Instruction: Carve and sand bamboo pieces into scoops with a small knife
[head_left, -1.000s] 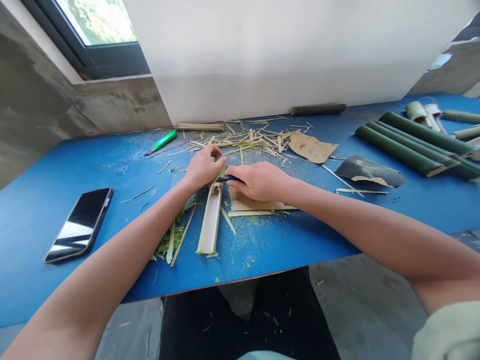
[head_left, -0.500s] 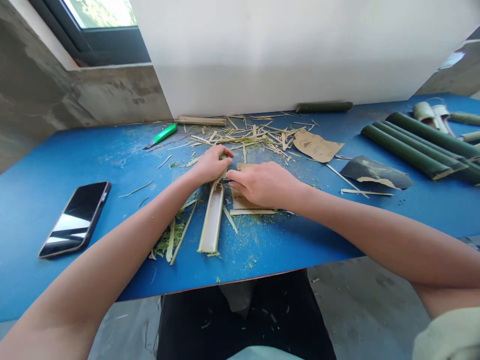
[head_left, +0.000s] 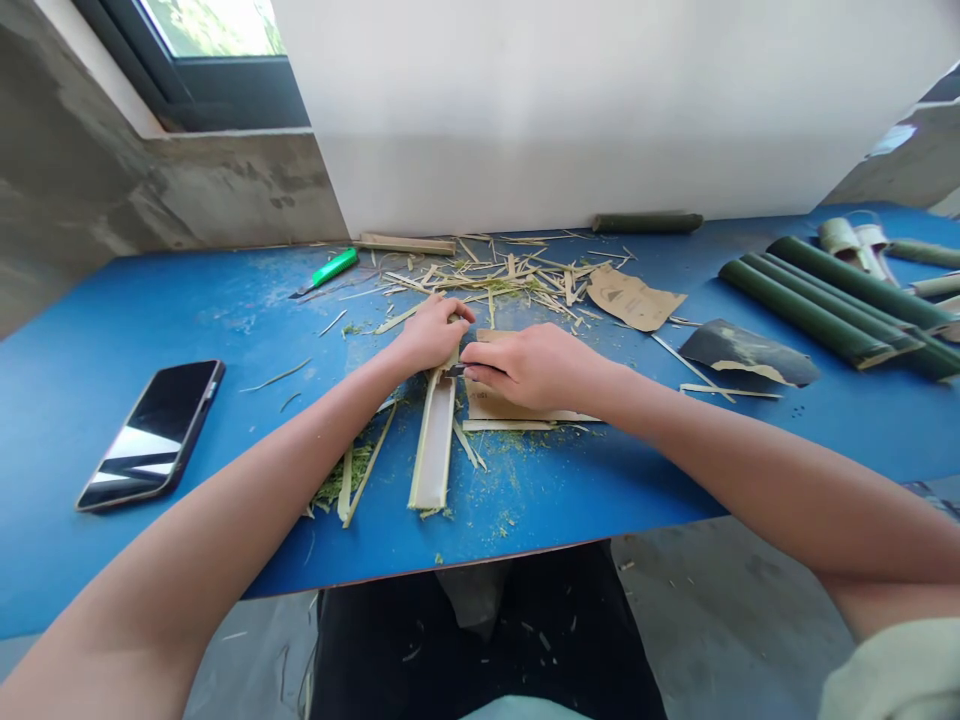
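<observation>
Bamboo trough (head_left: 431,465), pale, split lengthwise, lies on flat blue tabletop (head_left: 600,485); left hand (head_left: 435,336) clamped on its far part. Right hand (head_left: 546,369) closed around dark-bladed cutting tool (head_left: 454,371), blade at trough. Black rectangular phone (head_left: 154,430) left of trough.

This looks like a workshop: the table (head_left: 615,480) has shavings (head_left: 527,285) and a green knife (head_left: 335,267) near its far edge, cut bamboo (head_left: 804,312) towards its right.

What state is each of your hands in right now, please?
Left hand: closed on the split bamboo piece.
Right hand: closed around a knife.
</observation>
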